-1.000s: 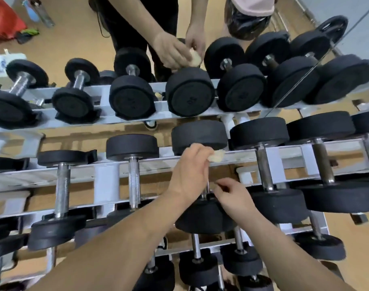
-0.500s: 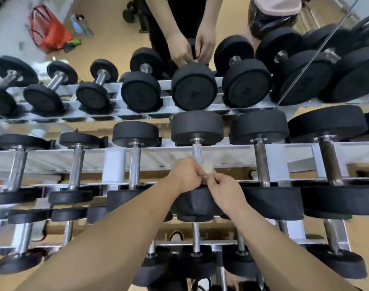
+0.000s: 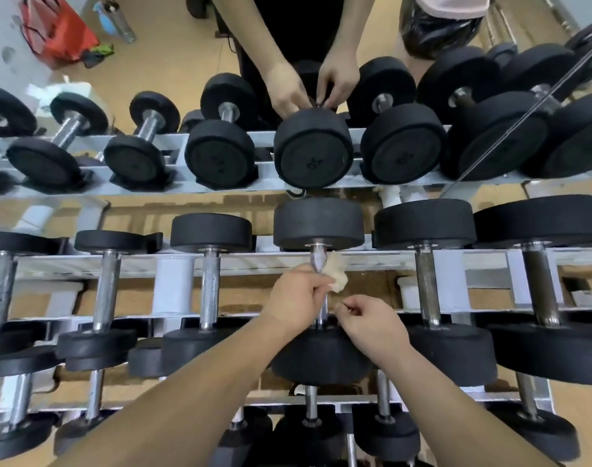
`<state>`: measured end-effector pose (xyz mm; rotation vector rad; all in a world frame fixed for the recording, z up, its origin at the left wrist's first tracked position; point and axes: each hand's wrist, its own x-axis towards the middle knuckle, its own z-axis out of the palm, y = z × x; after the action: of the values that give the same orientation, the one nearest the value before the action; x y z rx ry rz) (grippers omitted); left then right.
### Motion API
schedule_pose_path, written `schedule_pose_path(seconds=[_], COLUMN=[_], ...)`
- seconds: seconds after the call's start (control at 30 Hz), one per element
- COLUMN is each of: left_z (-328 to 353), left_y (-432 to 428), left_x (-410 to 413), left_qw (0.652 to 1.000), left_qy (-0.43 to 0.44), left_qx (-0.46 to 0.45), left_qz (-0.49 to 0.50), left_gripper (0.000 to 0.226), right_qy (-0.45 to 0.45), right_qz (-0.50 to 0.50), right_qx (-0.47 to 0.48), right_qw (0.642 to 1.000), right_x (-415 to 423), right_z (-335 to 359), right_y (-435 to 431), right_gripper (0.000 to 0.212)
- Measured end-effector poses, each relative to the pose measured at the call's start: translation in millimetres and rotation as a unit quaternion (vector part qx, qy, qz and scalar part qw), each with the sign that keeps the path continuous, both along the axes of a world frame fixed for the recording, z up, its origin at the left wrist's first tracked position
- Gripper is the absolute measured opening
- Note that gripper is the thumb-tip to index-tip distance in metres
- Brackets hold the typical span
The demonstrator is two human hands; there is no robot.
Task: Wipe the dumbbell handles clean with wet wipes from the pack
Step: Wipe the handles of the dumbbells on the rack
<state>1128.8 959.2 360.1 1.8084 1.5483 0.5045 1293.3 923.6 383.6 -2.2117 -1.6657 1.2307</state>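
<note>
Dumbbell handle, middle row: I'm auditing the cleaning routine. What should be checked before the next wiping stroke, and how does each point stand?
1. Wipe gripped: ok, the left hand pinches it.
2. Wipe on the handle: ok, it touches the handle's right side.
3. Dumbbell seated: ok, both heads rest on the rack.
4. Right hand empty: cannot tell; its fingertips are pinched beside the lower handle.
5. Other person's hands clear: ok, they are at the upper row.
</note>
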Motion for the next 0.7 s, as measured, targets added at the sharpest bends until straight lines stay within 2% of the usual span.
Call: schedule_pose_path(seconds=[0.1,0.17,0.27,0.37,0.47,0.6,0.7], left_z=[11.8,15.0,10.1,7.0,9.8,4.7,1.3], left_y=[-4.4,-4.4,13.2,23.3,4.0,-21.8,-22.7], left_x=[-3.7,-1.6,-5.8,-5.8,3.4,-14.3,-15.6], left_qw=[0.984,0.98,0.997,0.996,0.99,0.984,0.976], left_qy=[0.068,0.084,0.051,-0.008,-0.036,-0.03,-0.054], left_qx=[-0.096,-0.096,-0.008,0.053,-0.013,-0.151,-0.164], left_qz=[-0.131,-0.149,-0.057,0.069,0.133,0.089,0.136], left_gripper=[0.02,0.022,0.024,0.024,0.023,0.021,0.016], right_qy=[0.015,0.018,0.022,0.023,0.002,-0.043,-0.047], right_qz=[0.003,0.005,0.008,0.011,0.033,0.049,0.053], right_qx=[-0.011,-0.011,-0.008,-0.02,-0.016,-0.015,-0.019], right_qw=[1.0,1.0,1.0,0.999,0.999,0.998,0.997], right_x=[3.3,3.4,2.7,6.4,7.9,5.4,5.3], right_z=[-1.2,-0.6,1.0,0.4,0.8,0.4,-2.1], right_y=[1.4,0.6,0.0,0.9,3.7,9.6,10.5], right_gripper=[0.026,0.028,0.036,0.03,0.028,0.029,0.034])
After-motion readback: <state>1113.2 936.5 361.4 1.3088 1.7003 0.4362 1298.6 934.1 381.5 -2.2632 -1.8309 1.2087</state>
